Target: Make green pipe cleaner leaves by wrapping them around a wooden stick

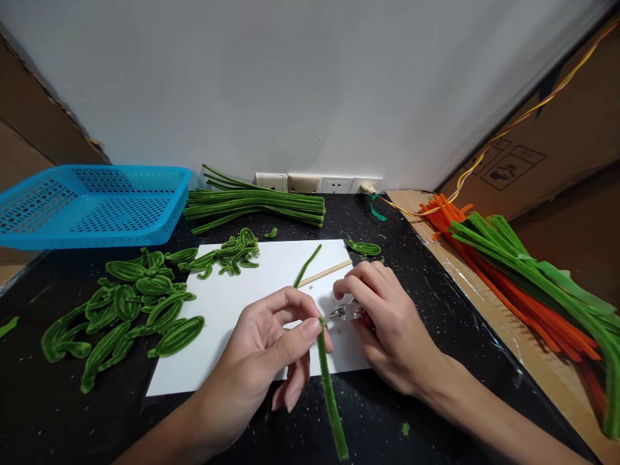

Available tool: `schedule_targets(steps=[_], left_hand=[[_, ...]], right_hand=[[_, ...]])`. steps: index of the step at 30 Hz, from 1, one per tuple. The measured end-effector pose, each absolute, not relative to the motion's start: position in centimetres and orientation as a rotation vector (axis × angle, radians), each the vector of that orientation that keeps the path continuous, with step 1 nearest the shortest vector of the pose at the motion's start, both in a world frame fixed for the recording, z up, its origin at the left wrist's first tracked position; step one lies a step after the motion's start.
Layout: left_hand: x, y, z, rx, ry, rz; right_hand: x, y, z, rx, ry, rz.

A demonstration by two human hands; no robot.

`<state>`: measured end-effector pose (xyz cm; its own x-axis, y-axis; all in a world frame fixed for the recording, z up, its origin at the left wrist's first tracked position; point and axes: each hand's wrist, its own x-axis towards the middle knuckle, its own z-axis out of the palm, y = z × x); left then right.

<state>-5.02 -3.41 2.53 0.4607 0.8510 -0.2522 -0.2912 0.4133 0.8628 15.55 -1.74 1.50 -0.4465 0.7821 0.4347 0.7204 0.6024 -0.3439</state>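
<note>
My left hand (274, 345) pinches a green pipe cleaner (332, 400) between thumb and forefinger. One end of it hangs down toward me, and a thinner green piece sticks up behind the fingers. My right hand (382, 316) is closed around a pair of small pliers (341, 312); their metal jaws point at the pinched spot, close beside it. Most of the handle is hidden in the palm. Under both hands lies a white sheet of paper (188, 365), with a thin wooden stick (327, 273) resting across its right part.
Several looped green pipe-cleaner leaves (177, 336) are heaped at the left, one leaf (364, 248) at the back right. A green pipe-cleaner bundle (261, 208) lies by the wall sockets (338, 185), beside a blue basket (111, 240). Orange strips (513, 303) and green strips (542, 284) lie right.
</note>
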Motion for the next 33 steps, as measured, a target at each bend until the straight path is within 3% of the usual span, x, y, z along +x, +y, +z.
schedule_targets(steps=[10, 33], left_hand=[[-5.20, -3.36, 2.44, 0.838, 0.786, 0.806], [-5.00, -3.25, 2.74, 0.849, 0.830, 0.811]], right_hand=[[15.66, -1.79, 1.86, -1.183, -2.317, -0.055], [15.77, -1.76, 1.78, -1.160, -2.279, 0.105]])
